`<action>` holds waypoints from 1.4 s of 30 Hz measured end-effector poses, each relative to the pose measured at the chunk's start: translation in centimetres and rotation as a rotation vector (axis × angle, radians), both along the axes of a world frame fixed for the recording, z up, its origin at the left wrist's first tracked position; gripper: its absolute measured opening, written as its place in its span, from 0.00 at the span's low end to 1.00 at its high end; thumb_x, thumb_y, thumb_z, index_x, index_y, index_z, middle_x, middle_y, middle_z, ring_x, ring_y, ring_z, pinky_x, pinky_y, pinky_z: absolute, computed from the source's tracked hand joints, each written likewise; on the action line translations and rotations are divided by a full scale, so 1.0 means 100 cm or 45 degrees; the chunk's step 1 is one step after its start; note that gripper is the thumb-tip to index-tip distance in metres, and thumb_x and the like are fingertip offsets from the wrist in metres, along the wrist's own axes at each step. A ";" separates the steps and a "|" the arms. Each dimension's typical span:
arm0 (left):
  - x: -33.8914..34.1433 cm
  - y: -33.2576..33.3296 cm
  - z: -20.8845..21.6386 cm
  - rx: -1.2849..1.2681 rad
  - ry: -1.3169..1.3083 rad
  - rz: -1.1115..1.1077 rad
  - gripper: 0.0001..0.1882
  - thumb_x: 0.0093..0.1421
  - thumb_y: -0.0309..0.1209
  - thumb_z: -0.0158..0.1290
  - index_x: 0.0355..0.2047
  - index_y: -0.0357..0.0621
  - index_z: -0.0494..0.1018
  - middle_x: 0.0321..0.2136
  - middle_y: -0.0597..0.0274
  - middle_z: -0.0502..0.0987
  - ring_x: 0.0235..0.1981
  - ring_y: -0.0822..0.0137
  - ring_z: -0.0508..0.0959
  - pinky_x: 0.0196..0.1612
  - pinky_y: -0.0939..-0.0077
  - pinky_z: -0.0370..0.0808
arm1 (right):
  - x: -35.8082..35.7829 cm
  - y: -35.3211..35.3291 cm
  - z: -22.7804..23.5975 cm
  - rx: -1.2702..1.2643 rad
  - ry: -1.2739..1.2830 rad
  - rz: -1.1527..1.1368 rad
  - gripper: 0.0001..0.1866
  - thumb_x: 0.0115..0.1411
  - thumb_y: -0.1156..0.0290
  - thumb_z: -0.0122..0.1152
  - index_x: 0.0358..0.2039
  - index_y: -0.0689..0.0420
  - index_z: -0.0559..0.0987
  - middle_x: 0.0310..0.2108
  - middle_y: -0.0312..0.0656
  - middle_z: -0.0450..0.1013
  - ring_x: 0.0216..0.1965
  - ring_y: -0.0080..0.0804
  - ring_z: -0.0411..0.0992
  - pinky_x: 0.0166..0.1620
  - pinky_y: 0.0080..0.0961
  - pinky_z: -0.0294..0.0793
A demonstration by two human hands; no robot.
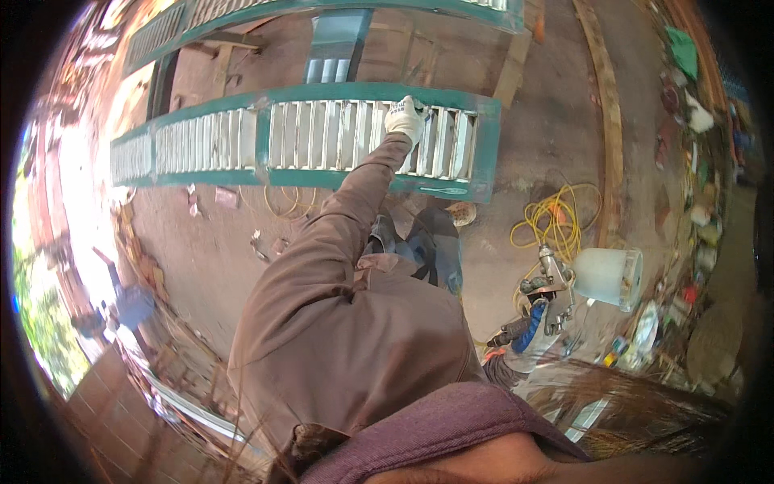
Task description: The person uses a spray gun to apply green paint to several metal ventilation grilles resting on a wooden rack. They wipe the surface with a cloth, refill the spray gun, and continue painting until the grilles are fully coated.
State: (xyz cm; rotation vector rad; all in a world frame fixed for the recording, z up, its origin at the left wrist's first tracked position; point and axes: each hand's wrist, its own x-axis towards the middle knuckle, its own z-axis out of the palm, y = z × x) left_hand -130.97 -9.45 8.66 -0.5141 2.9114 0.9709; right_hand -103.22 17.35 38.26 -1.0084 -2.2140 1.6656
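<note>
My left hand [405, 119], in a whitish glove, reaches far forward onto the slats of a louvered shutter [488, 153]. The shutter has a green frame and pale, patchily painted slats. The fingers look curled at the upper rail; a small dark patch shows beside them, and what they hold, if anything, I cannot make out. Low on the right, my right hand [528, 329], in a blue and white glove, is closed round the handle of a metal spray gun [550, 274]. A translucent white cup [605, 276] is attached to the gun and points to the right.
Yellow hose [556, 216] lies coiled on the brown floor near the gun. A long wooden beam [609, 121] runs along the right. Another green louvered shutter [266, 10] stands at the far side. Assorted clutter [645, 331] lines the right edge.
</note>
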 end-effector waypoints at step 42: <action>-0.012 -0.019 0.022 -0.167 -0.406 -0.237 0.29 0.58 0.46 0.53 0.54 0.42 0.65 0.44 0.42 0.76 0.48 0.44 0.76 0.48 0.56 0.72 | -0.013 0.112 -0.025 -0.044 -0.147 0.413 0.16 0.60 0.69 0.63 0.45 0.64 0.75 0.32 0.37 0.72 0.30 0.24 0.68 0.31 0.23 0.67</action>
